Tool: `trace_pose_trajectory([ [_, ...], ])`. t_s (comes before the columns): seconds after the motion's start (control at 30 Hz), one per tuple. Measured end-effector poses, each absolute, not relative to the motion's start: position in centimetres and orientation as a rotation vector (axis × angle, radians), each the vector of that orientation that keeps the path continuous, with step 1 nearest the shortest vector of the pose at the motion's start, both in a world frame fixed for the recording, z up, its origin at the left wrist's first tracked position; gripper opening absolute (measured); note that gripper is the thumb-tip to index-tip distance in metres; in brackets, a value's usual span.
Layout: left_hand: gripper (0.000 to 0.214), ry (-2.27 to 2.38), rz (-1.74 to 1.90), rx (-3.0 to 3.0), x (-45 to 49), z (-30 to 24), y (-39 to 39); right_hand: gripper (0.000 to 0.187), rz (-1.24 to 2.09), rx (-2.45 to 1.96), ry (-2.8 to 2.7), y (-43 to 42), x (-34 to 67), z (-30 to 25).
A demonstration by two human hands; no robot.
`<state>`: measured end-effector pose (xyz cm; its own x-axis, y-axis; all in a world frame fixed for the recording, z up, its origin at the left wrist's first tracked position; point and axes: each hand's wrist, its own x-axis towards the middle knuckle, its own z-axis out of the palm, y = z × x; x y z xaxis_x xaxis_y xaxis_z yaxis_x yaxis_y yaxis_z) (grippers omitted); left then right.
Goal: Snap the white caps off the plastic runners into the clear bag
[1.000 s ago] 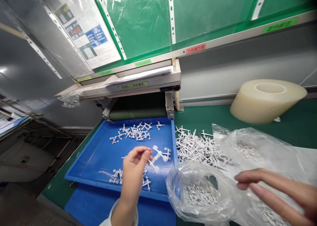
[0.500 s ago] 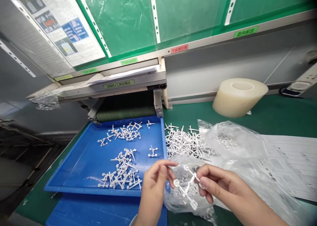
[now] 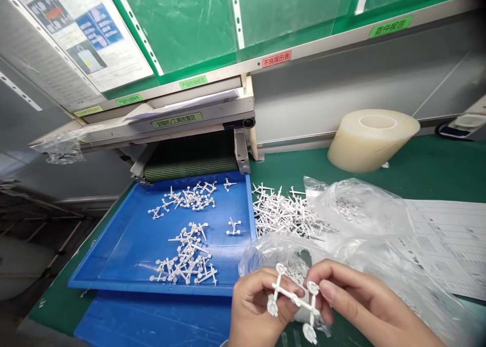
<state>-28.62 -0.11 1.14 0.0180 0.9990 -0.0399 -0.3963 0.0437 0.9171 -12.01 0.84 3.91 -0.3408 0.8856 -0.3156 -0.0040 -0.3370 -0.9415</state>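
Note:
Between my hands is a white H-shaped plastic sprue (image 3: 295, 299) with small round pieces at its ends. My right hand (image 3: 355, 296) pinches it with thumb and forefinger by the round piece at its upper right. My left hand (image 3: 258, 304) is curled around its left side, closed against the middle bar, its fingertips partly hidden behind the sprue. Just behind the hands, a clear plastic bag (image 3: 261, 251) holds many small white pieces. Bare white sprue sticks (image 3: 284, 215) are heaped on the table beyond the bag.
At left stands a blue tray (image 3: 125, 240) with two piles of white sprues (image 3: 188, 258) and a few loose ones. A conveyor end (image 3: 190, 167) meets its back edge. Another clear bag (image 3: 364, 205), printed sheets (image 3: 448, 235) and a large tape roll (image 3: 372, 139) lie at right.
My left hand has closed in on the sprue from its open pose beside it. The sprue has turned and moved slightly down and right, and the view has tilted a little.

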Motion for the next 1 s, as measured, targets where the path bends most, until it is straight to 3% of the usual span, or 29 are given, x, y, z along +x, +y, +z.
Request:
trace_pose_trajectory([
  [0.3,0.015,0.936,1.22,0.753,-28.6,1.3,-0.7,0.039,1.816,-1.205,-1.302,1.2,-11.5,3.5],
  [0.57,0.006,0.969,1.311,1.22,-29.0,0.6,-0.4,0.039,1.842,-1.221,-1.2,1.3,-12.0,4.2],
  [0.77,0.01,1.074,1.407,1.455,-28.7,0.6,-0.6,0.036,2.221,-1.005,-0.892,1.8,-12.3,3.7],
  [0.83,0.014,1.111,1.379,1.373,-28.7,0.4,-0.8,0.031,1.995,-1.098,-1.058,1.5,-12.2,3.3],
  [0.93,0.015,1.156,1.263,1.142,-28.7,0.1,-1.0,0.009,1.314,-1.225,-1.495,0.6,-12.0,2.8],
  [1.0,0.017,1.203,1.201,1.045,-28.7,0.1,-0.9,0.01,1.078,-1.222,-1.576,0.2,-11.9,2.5],
])
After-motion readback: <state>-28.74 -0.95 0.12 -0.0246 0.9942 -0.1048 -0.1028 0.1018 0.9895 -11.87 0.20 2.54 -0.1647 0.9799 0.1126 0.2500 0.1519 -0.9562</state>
